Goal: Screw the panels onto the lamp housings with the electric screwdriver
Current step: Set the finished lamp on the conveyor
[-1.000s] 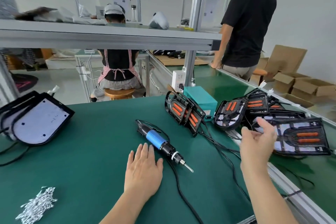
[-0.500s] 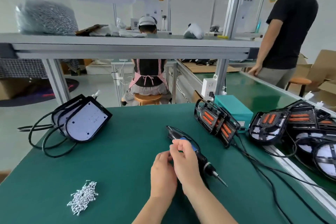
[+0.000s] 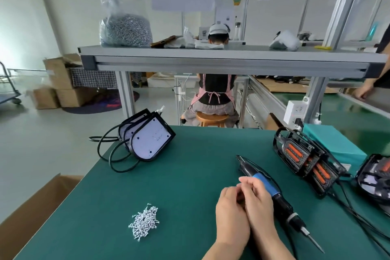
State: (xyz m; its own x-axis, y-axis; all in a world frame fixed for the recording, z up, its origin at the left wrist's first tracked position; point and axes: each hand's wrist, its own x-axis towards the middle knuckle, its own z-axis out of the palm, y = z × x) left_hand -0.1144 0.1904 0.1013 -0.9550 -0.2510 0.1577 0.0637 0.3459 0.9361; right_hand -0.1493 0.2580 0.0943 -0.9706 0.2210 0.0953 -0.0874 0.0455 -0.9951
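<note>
- Since a second ago, your right hand (image 3: 258, 207) has come back from the open housings on the right, and your left hand (image 3: 231, 214) has lifted off its flat rest on the mat; both met half a second ago and stay together now.
- Pose: both forearms enter from the bottom edge and converge low and right of centre over the green table (image 3: 190, 175).
- Right hand lies partly over the left, its fingers (image 3: 250, 184) loosely bent across the left hand's curled fingers.
- Hands are together. Cannot tell whether either one pinches anything, as the contact point is hidden.
- Electric screwdriver (image 3: 282, 205) lies flat on the mat just right of your right hand, bit pointing toward you. Contact between hand and its blue grip is unclear.
- Loose screws (image 3: 143, 225) sit in a small heap left of your hands, well apart from them.
- Lamp housings with white panels (image 3: 148, 141) lean stacked at the far left edge, cables looping off the table.
- Open housings with orange parts (image 3: 304, 160) stand at the right, beside a teal box (image 3: 335, 145).
</note>
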